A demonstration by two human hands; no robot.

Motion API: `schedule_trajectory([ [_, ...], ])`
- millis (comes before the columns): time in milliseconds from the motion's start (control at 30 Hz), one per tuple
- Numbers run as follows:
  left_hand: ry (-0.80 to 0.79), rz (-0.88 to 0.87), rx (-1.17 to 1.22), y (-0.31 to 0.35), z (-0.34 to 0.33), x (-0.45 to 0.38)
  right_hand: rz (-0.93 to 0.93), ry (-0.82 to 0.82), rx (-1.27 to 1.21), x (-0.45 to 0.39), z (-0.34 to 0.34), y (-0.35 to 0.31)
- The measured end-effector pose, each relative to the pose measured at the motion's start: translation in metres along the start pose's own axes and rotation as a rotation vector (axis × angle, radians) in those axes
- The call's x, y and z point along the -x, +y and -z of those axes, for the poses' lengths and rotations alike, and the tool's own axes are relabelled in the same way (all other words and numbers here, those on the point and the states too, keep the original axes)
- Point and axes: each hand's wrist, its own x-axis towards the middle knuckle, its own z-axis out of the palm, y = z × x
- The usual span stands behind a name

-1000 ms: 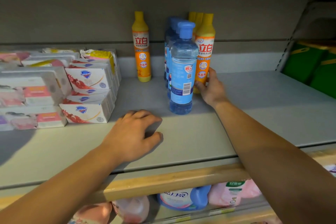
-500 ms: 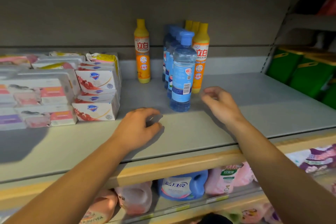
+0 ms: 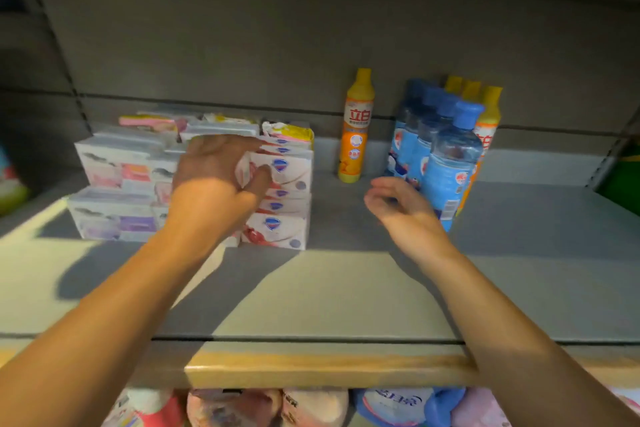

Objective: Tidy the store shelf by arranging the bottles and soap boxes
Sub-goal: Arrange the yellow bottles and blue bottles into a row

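Note:
White soap boxes with a blue shield logo [image 3: 289, 168] stand stacked at the shelf's left-middle, beside pink and purple boxes [image 3: 114, 163]. My left hand [image 3: 214, 163] grips the upper logo box, fingers over its top and thumb on its front. One yellow bottle [image 3: 356, 128] stands alone by the back wall. To its right is a row of blue bottles [image 3: 450, 163] with yellow bottles [image 3: 488, 121] behind them. In the air just left of the front blue bottle, my right hand [image 3: 401, 208] has loosely curled fingers and holds nothing.
The grey shelf [image 3: 346, 288] has a yellow front rail [image 3: 311, 367]. Green packs [image 3: 620, 177] sit at the far right. Detergent bottles and pink pouches [image 3: 398, 406] fill the shelf below. The image is motion-blurred.
My left hand lifted off the shelf and went to the top soap box. My right hand let go of the yellow bottle and drew back left. The view swung left.

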Motion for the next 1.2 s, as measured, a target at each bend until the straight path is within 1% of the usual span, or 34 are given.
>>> schedule_trajectory([
  [100,0.042,-0.010,-0.051,-0.024,0.009,-0.012,0.013,0.021,0.102,-0.038,-0.019,-0.002],
  [167,0.020,-0.039,-0.108,-0.036,0.005,-0.017,0.018,0.058,0.129,-0.062,-0.031,-0.005],
  [233,-0.027,-0.015,-0.169,-0.045,-0.003,-0.018,0.026,0.118,0.139,-0.088,-0.040,-0.007],
  [300,-0.031,-0.005,-0.207,-0.052,-0.013,-0.015,0.020,0.178,0.161,-0.114,-0.046,-0.008],
  [500,0.139,-0.065,-0.195,-0.064,-0.032,-0.015,-0.046,0.328,0.158,-0.180,-0.056,-0.007],
  [567,0.171,-0.077,-0.190,-0.064,-0.034,-0.016,-0.080,0.316,0.137,-0.194,-0.058,-0.006],
  [633,0.188,-0.083,-0.177,-0.065,-0.034,-0.016,-0.099,0.305,0.208,-0.202,-0.060,-0.002],
  [733,0.180,-0.075,-0.171,-0.065,-0.033,-0.016,-0.093,0.338,0.296,-0.203,-0.061,0.002],
  [867,0.133,-0.055,-0.178,-0.064,-0.032,-0.016,-0.061,0.353,0.323,-0.185,-0.060,-0.002],
  [1200,0.030,-0.033,-0.223,-0.058,-0.022,-0.012,0.008,0.275,0.277,-0.081,-0.045,-0.033],
])
